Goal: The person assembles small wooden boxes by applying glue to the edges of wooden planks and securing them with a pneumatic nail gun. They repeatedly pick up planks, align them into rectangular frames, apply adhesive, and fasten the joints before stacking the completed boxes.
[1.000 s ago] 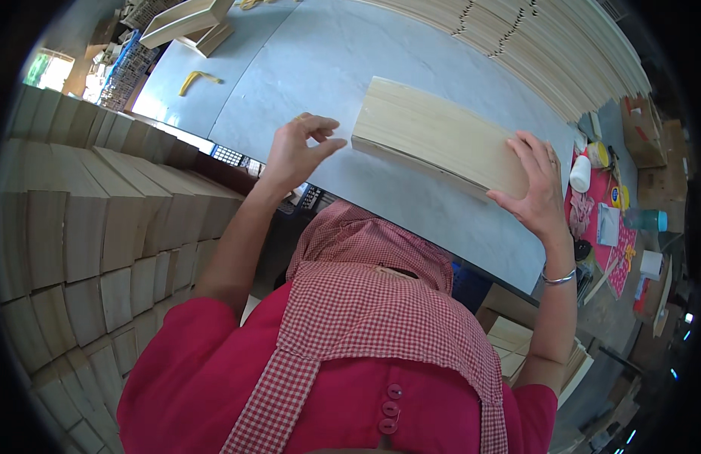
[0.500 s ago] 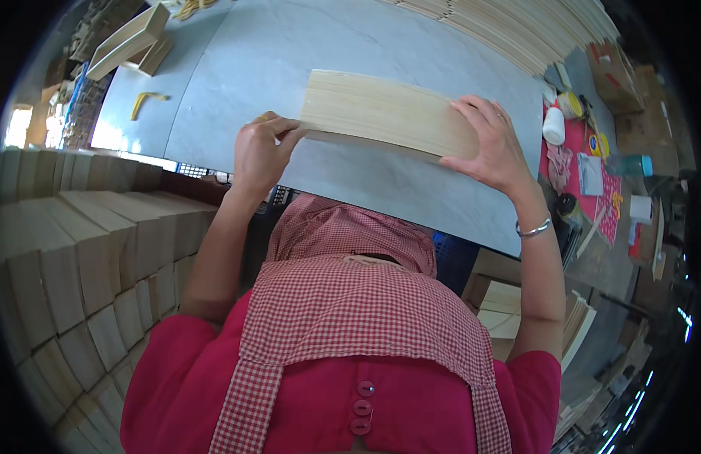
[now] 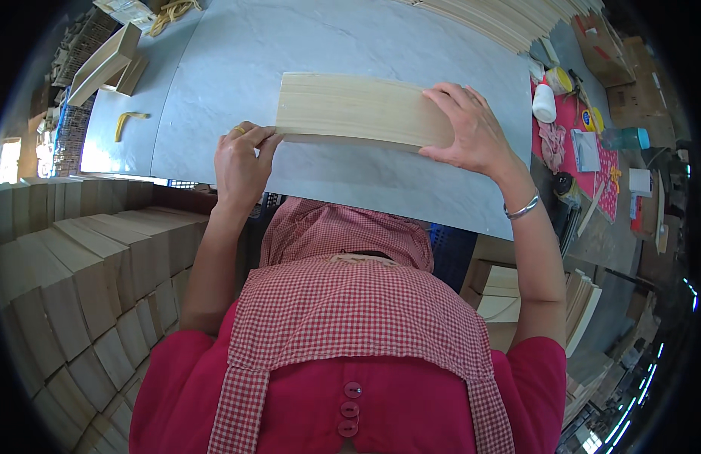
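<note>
A long, pale wooden board point(image 3: 350, 110) lies crosswise over the grey marbled table point(image 3: 237, 45), its narrow near side showing. At its near left corner, my left hand point(image 3: 245, 155) pinches the edge between thumb and fingers; a ring is on one finger. My right hand point(image 3: 471, 132) spans the right end, thumb at the near edge and fingertips at the far edge. That end is partly covered by the hand. Whether the board rests flat on the table or is slightly raised, I cannot tell.
Wooden blocks point(image 3: 86, 257) are stacked high at my left. An open wooden box point(image 3: 108, 64) and a yellow strip point(image 3: 127, 121) lie on the table's left part. Long wooden strips point(image 3: 494, 19) line the far edge. At right are a white bottle point(image 3: 544, 104) and a blue-capped jar point(image 3: 624, 138).
The view has turned slightly. Both hands and the board have shifted a little to the left over the table, with the grip looking the same.
</note>
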Demonstrator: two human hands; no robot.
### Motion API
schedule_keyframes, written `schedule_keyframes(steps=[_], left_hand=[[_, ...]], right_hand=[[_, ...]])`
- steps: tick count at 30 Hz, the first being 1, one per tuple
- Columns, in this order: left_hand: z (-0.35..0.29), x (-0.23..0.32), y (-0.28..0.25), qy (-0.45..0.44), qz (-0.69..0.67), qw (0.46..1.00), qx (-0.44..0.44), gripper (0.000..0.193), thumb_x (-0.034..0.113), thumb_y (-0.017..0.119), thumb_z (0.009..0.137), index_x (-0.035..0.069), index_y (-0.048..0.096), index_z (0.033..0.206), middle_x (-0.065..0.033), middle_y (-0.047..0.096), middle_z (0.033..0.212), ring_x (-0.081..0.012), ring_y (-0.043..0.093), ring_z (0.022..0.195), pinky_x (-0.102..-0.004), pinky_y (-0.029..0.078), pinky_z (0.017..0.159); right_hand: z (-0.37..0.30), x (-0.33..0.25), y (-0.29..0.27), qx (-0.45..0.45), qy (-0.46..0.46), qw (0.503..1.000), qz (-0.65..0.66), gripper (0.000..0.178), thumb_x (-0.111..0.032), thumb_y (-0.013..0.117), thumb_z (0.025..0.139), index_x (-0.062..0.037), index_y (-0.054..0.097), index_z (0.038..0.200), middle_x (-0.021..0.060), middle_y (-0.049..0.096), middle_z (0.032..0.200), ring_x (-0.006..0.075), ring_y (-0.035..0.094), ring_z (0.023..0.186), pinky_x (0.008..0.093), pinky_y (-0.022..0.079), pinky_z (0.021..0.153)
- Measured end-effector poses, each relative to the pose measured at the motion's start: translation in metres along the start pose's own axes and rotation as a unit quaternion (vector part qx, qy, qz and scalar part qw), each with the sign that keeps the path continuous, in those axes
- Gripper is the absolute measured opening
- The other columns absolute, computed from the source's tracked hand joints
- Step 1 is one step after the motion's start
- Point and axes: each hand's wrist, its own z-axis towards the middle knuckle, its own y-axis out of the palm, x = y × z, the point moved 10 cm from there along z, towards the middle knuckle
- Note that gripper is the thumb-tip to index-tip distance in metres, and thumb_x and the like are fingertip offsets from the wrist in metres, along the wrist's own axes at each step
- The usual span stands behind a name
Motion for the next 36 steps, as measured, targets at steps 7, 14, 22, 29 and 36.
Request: schedule_keyframes(steps=[7, 14, 22, 29, 36], left_hand=[[-0.007, 0.012, -0.002, 0.076, 0.037, 0.995, 0.059, 0.008, 0.012, 0.075, 0.088, 0.004, 0.076, 0.092, -0.0053, 0.069, 0.082, -0.0241, 0.065, 0.08, -0.0386, 0.046, 0.077], [-0.01, 0.008, -0.001, 0.064, 0.026, 0.995, 0.074, 0.008, 0.012, 0.075, 0.088, 0.005, 0.076, 0.092, -0.0052, 0.07, 0.083, -0.0224, 0.065, 0.079, -0.0371, 0.045, 0.077], [-0.007, 0.006, 0.001, 0.043, 0.023, 0.998, 0.047, 0.011, 0.012, 0.075, 0.089, 0.003, 0.077, 0.094, -0.007, 0.07, 0.085, -0.0214, 0.065, 0.079, -0.0366, 0.046, 0.081], [-0.004, 0.009, 0.002, 0.033, 0.029, 0.999, 0.02, 0.01, 0.011, 0.075, 0.089, 0.002, 0.076, 0.093, -0.0079, 0.07, 0.084, -0.0216, 0.065, 0.078, -0.0374, 0.047, 0.079], [-0.002, 0.015, 0.005, 0.037, 0.033, 0.999, 0.005, 0.009, 0.008, 0.076, 0.087, 0.001, 0.074, 0.093, -0.0086, 0.067, 0.081, -0.0229, 0.064, 0.077, -0.0384, 0.049, 0.076]], right_hand=[[0.009, 0.005, 0.003, -0.002, -0.005, 1.0, 0.015, 0.085, -0.034, 0.088, 0.065, -0.0058, 0.052, 0.137, 0.0153, 0.051, 0.137, 0.0343, 0.049, 0.129, 0.0476, 0.037, 0.113], [-0.05, 0.027, -0.037, 0.257, 0.043, 0.964, 0.058, 0.042, -0.026, 0.08, 0.082, -0.0069, 0.066, 0.116, 0.0093, 0.065, 0.113, 0.0298, 0.063, 0.102, 0.0435, 0.047, 0.09], [-0.108, 0.028, 0.005, 0.224, 0.188, 0.952, 0.091, 0.012, -0.015, 0.076, 0.084, -0.0074, 0.068, 0.091, 0.005, 0.066, 0.085, 0.0255, 0.065, 0.075, 0.0399, 0.047, 0.073], [-0.098, 0.022, 0.001, 0.227, 0.171, 0.957, 0.053, 0.011, -0.014, 0.073, 0.086, -0.0071, 0.067, 0.08, 0.0068, 0.062, 0.077, 0.0284, 0.062, 0.073, 0.0412, 0.048, 0.073], [-0.097, 0.024, -0.005, 0.253, 0.101, 0.958, 0.086, 0.014, -0.007, 0.075, 0.081, -0.0059, 0.063, 0.075, 0.0068, 0.057, 0.071, 0.0274, 0.058, 0.067, 0.0396, 0.044, 0.067]])
